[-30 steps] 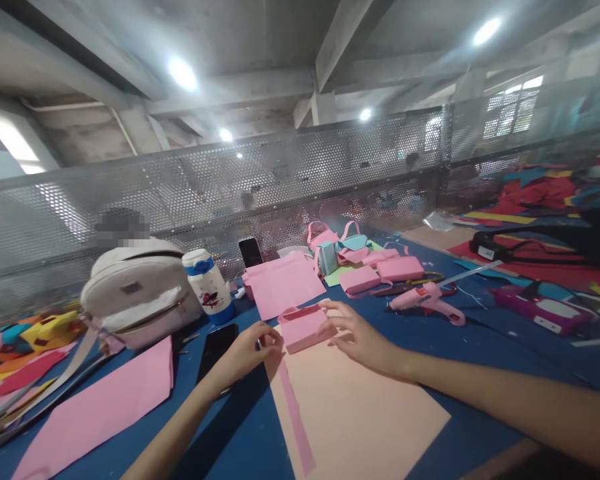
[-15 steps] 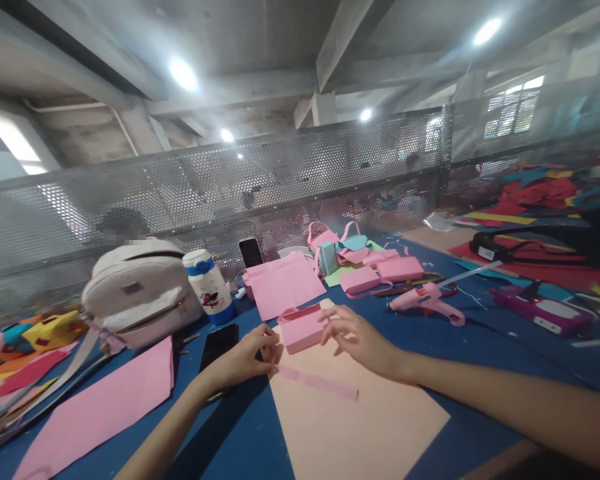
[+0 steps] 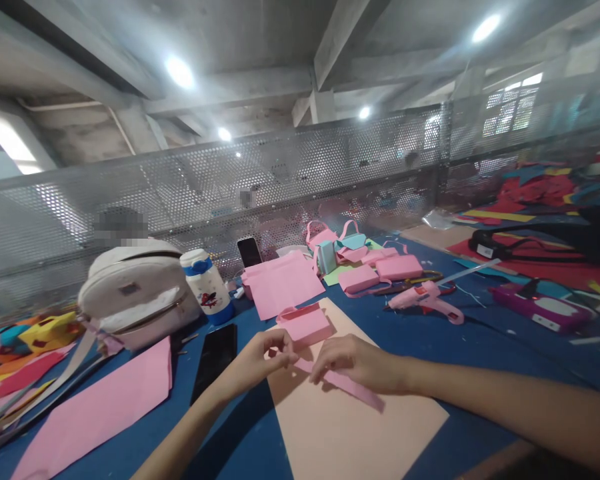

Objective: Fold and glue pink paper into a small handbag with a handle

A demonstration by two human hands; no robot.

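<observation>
My left hand and my right hand both pinch a narrow pink paper strip, held just above a peach paper sheet on the blue table. The left fingers grip one end; the right hand holds it a little further along, and the rest trails down to the right. A small folded pink paper bag lies just beyond my fingers, touching neither hand.
A black phone and a large pink sheet lie to the left, near a white bag and a bottle. Farther back sit more pink paper bags, a pink glue gun and a perforated metal fence.
The right hand left the folded pink bag and came down to grasp the strip. The strip swung from hanging below the left hand to lying between both hands.
</observation>
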